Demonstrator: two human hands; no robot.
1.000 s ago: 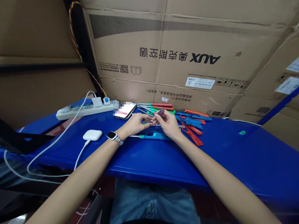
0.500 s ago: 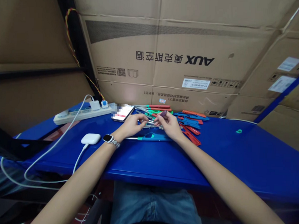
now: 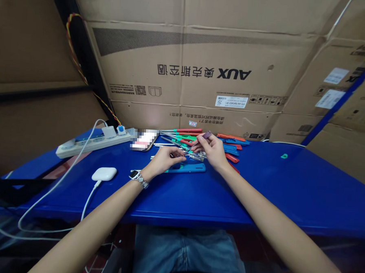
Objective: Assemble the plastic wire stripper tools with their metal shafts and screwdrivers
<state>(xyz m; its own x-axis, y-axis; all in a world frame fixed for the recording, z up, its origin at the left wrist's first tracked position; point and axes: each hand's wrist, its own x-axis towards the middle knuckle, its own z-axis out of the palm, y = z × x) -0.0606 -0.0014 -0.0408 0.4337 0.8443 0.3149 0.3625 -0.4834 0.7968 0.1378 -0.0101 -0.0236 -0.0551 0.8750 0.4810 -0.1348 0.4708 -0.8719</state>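
My right hand (image 3: 214,152) holds a small screwdriver (image 3: 206,135) by its dark purple handle, the thin shaft slanting down to the left. My left hand (image 3: 165,160) is closed in a pinch at the screwdriver's tip; whatever small piece it holds is too small to make out. Just below the fingers lies a blue long-necked lighter (image 3: 193,168), partly covered by my left hand. Behind both hands is a heap of lighter parts, among them a red handle (image 3: 189,130) and metal tubes. Blue casing pieces (image 3: 231,148) and red casing pieces (image 3: 232,158) lie beyond my right hand.
Left of the heap lie a phone (image 3: 148,142) and a white power strip (image 3: 87,144) with plugs. A white earphone case (image 3: 104,174) trails a cable over the blue table's (image 3: 259,189) front edge. A cardboard wall (image 3: 202,52) stands behind. A small green piece (image 3: 284,156) lies right.
My left hand has moved right and slightly down, its fingers now pinched at the screwdriver tip. The handle leans further right. The whole view has shifted a little.
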